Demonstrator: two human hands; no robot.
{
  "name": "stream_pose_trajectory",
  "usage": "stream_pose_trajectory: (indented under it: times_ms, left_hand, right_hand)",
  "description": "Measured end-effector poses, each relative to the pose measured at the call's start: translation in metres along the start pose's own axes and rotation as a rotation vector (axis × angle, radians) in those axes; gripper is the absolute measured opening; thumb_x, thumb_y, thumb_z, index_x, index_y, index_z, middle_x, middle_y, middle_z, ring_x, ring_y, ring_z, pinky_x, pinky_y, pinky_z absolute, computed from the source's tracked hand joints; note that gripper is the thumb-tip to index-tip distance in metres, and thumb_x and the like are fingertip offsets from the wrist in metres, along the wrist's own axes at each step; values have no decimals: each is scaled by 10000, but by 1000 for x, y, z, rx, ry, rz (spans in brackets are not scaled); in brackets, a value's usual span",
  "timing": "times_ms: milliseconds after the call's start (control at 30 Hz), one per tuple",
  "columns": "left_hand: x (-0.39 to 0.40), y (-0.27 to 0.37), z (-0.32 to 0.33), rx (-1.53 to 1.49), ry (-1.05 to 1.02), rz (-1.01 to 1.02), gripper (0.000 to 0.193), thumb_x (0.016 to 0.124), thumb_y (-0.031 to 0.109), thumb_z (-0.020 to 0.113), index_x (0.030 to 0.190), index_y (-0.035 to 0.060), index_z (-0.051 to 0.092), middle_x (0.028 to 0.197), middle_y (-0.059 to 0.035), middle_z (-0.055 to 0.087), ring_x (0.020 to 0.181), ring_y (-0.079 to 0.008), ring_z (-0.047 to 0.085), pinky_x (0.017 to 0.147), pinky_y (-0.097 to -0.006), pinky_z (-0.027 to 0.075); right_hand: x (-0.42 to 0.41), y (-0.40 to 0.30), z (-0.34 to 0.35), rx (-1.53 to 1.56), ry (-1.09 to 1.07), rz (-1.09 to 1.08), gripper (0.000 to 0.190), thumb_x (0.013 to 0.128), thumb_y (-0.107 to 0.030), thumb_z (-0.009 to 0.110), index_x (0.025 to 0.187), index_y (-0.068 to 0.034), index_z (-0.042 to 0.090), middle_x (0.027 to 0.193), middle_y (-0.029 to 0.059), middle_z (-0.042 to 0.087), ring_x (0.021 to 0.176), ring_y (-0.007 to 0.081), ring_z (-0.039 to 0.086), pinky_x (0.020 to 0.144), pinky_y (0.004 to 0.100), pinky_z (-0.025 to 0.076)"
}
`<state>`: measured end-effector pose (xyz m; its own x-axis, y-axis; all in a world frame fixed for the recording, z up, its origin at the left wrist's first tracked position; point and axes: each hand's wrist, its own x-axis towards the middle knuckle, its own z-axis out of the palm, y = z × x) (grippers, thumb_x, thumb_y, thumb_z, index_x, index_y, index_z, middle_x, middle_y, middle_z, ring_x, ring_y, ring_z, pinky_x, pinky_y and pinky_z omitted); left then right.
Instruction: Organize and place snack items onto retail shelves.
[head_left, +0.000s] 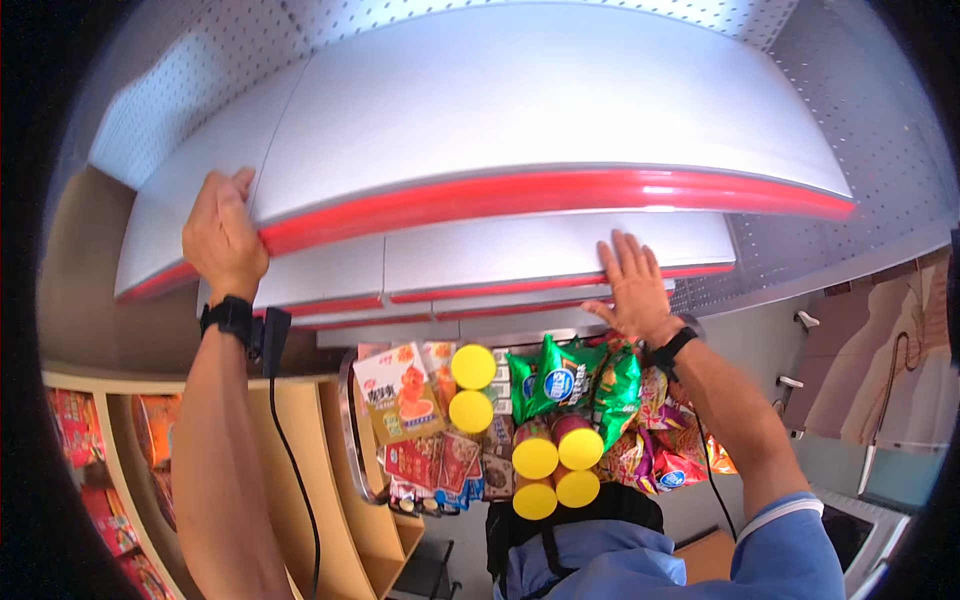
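Note:
My left hand (224, 238) is at the red front edge of the upper white shelf (525, 112), beside the seam between two panels. Its fingers are curled, and the palm side is hidden, so whether it grips the edge cannot be told. On the lower white shelf (487, 251) my right hand (636, 285) reaches over the red edge strip, palm down with fingers spread. A metal-rimmed cart (349, 427) full of snacks stands below. It holds green snack bags (559, 379), yellow-lidded canisters (535, 457), a snack packet with printed pictures (401, 394) and red packets (427, 461).
More shelf tiers with red strips (360, 321) lie beneath. Perforated panels (217, 82) back the unit. At left, a wooden rack (300, 465) holds red packages (75, 427). A black cable (296, 457) hangs from my left wrist. A curtain (862, 360) hangs at right.

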<state>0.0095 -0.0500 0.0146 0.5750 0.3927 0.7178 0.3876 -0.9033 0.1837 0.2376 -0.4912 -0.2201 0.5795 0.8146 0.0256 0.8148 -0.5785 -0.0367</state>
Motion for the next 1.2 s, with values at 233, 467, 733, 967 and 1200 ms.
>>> stream_pose_trajectory:
  times_ms: [233, 467, 733, 967, 1200]
  left_hand:
    - [-1, 0, 1, -37, 12, -36, 375, 1080, 255, 362, 892, 11, 577, 990, -175, 744, 920, -398, 708, 785, -456, 516]
    - [-1, 1, 1, -38, 21, 1, 386, 1067, 284, 394, 865, 19, 590, 1021, -193, 774, 878, -407, 711, 763, -469, 529]
    - [8, 8, -11, 29, -92, 54, 286, 1060, 240, 467, 921, 24, 593, 996, -204, 760, 904, -435, 714, 769, -498, 536]
    - [39, 69, -33, 225, -398, -33, 364, 1105, 329, 470, 1006, 28, 648, 906, -194, 710, 852, -415, 667, 825, -484, 519]
    - [23, 196, 30, -101, -236, 544, 358, 1096, 319, 489, 1217, 36, 673, 1204, -188, 712, 1102, -383, 678, 971, -447, 525]
  right_hand:
    - [0, 1, -11, -24, -79, -7, 1106, 854, -684, 727, 1645, -38, 302, 1698, 266, 267, 1582, 432, 242, 1286, 570, 205]
    - [-1, 3, -22, -41, -131, -11, 1135, 826, -621, 793, 1647, -34, 274, 1692, 272, 265, 1572, 445, 264, 1281, 557, 255]
    - [12, -3, -30, 87, -216, 98, 962, 843, -470, 810, 1605, -68, 384, 1689, 242, 308, 1562, 421, 300, 1258, 528, 311]
    - [13, -9, -39, 109, -220, 169, 871, 866, -469, 768, 1569, -71, 444, 1677, 239, 344, 1549, 411, 336, 1231, 517, 343]
    - [11, -6, -34, 86, -180, 140, 824, 874, -447, 740, 1550, -63, 465, 1659, 253, 365, 1532, 431, 353, 1201, 524, 365]
